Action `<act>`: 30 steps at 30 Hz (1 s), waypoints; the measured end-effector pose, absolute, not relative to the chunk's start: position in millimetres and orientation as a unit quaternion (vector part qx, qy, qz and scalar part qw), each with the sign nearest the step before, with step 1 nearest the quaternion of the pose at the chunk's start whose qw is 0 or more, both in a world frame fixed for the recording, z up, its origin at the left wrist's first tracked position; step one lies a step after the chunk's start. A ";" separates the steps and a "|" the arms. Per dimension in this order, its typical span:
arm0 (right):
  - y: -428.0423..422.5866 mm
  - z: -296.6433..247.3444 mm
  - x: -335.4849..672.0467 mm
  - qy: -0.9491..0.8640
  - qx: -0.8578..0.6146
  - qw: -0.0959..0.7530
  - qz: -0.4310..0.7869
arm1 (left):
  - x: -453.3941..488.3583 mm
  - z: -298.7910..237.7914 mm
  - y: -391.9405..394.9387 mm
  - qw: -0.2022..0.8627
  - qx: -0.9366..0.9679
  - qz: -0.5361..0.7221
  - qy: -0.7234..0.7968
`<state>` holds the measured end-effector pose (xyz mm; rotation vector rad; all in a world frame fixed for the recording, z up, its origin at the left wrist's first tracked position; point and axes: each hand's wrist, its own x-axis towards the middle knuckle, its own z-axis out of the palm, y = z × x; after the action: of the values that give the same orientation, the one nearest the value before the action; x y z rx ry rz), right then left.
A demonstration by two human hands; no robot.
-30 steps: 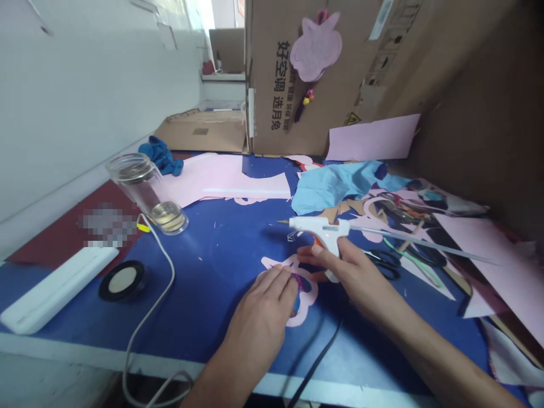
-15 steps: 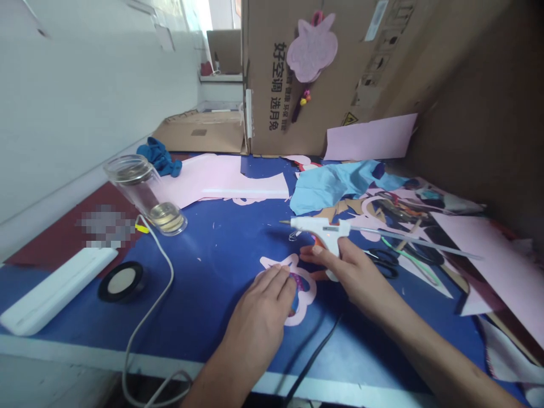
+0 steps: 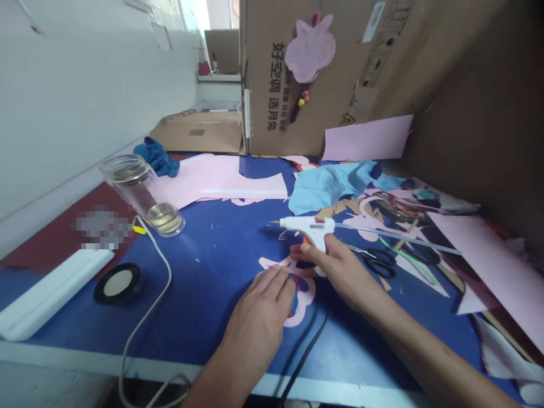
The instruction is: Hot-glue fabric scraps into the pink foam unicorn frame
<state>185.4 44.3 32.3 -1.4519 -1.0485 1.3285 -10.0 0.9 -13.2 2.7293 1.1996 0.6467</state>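
My left hand (image 3: pixel 263 303) rests on a pink paper cutout (image 3: pixel 306 305) with pointed tips and rounded lobes. Its fingers are together and bent over the piece, holding it against the blue table; the fingertips are partly hidden. Bits of purple and blue show inside the cutout's opening. In my right hand (image 3: pixel 340 266) is a white hot glue gun (image 3: pixel 312 225), gripped by its handle. The nozzle points left, above the table and beyond the cutout. A long clear glue stick (image 3: pixel 399 235) sticks out of its back, and a black cord (image 3: pixel 308 351) hangs below.
Black scissors (image 3: pixel 378 262) and paper scraps lie to the right. Light-blue cloth (image 3: pixel 327 184) sits behind. On the left are a glass cup (image 3: pixel 148 195), a black tape roll (image 3: pixel 118 283), a white power strip (image 3: pixel 55 294) and a cable (image 3: pixel 147 314). A cardboard box (image 3: pixel 361 56) stands at the back.
My right hand has moved left with the glue gun, uncovering more of the scissors. My left hand stays on the pink cutout.
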 end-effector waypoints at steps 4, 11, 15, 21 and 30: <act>45.4 31.3 184.2 -0.417 -0.582 0.454 0.531 | -9.5 -14.0 0.4 0.040 0.895 0.220 0.386; 41.2 30.5 183.9 -0.411 -0.571 0.468 0.535 | -9.7 -12.5 1.1 0.047 0.895 0.212 0.390; 40.0 31.3 183.4 -0.411 -0.566 0.440 0.563 | -10.2 -13.2 1.5 0.054 0.893 0.212 0.392; 39.8 31.3 181.2 -0.403 -0.563 0.454 0.560 | -10.1 -14.1 1.4 0.048 0.895 0.217 0.387; 41.1 32.5 192.0 -0.402 -0.573 0.461 0.546 | -9.6 -13.1 1.8 0.046 0.893 0.227 0.387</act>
<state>192.0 41.1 32.5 -1.4088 -0.9893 1.3430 -9.6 1.8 -13.1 2.7250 1.1812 0.6938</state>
